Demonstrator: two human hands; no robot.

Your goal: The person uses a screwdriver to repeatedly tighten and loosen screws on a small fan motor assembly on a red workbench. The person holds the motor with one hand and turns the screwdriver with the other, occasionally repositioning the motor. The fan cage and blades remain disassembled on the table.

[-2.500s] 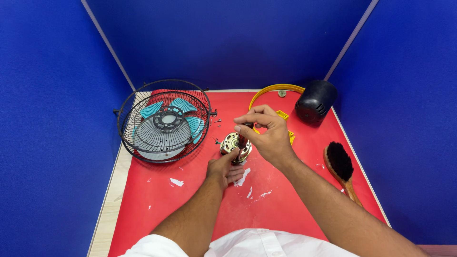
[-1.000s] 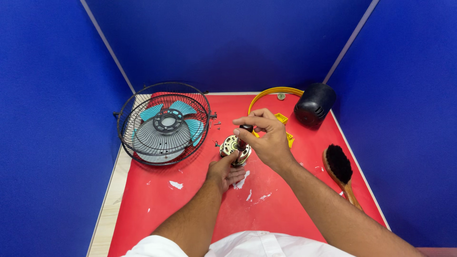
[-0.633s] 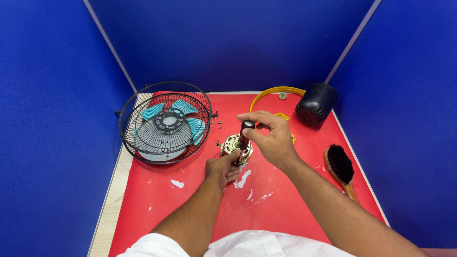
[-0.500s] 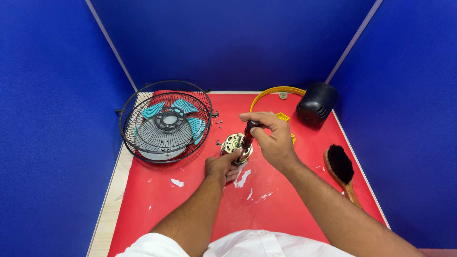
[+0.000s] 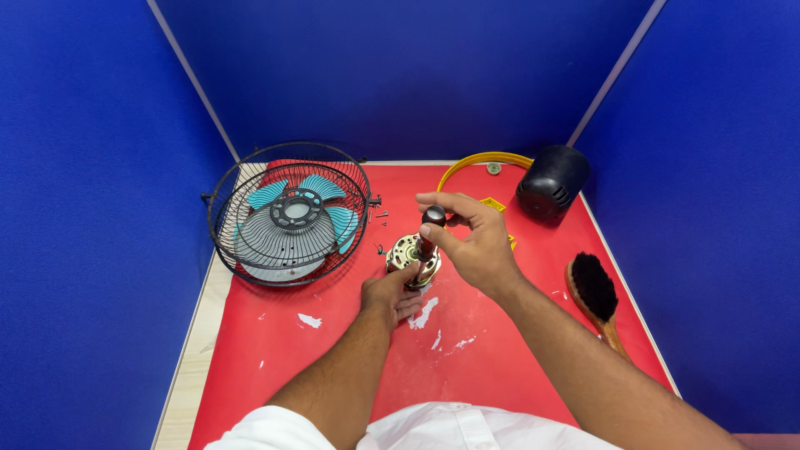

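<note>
Centre of frame: left hand [image 5: 390,296] rests on the red counter [image 5: 333,367], fingers curled round the lower near side of a small fan motor [image 5: 410,254], brass-coloured metal, standing on the counter just right of the fan cage. Left grip closed on the motor, steadying it.

Right hand [image 5: 475,246] comes in from lower right, thumb and fingertips pinched round the dark rounded handle of a screwdriver [image 5: 430,229]. The tool stands near upright, slightly tilted, its lower end on top of the motor; exact tip contact too small to tell. Right grip closed on the screwdriver handle.

Left of centre: black wire fan cage [image 5: 287,218] lying flat on the counter with teal blades [image 5: 337,221] and a grey hub inside. A few small dark screws [image 5: 379,217] lie between the cage and the motor.

Upper right: yellow ring [image 5: 483,160] partly behind the right hand, a black rounded motor cover [image 5: 550,182] touching or just beside it. Right edge: wooden brush [image 5: 596,296] with black bristles, well apart from the hands.

White scuffed patches [image 5: 423,315] on the red surface near the left hand. Blue partition walls [image 5: 400,75] around the counter. White sleeve at the bottom edge.
</note>
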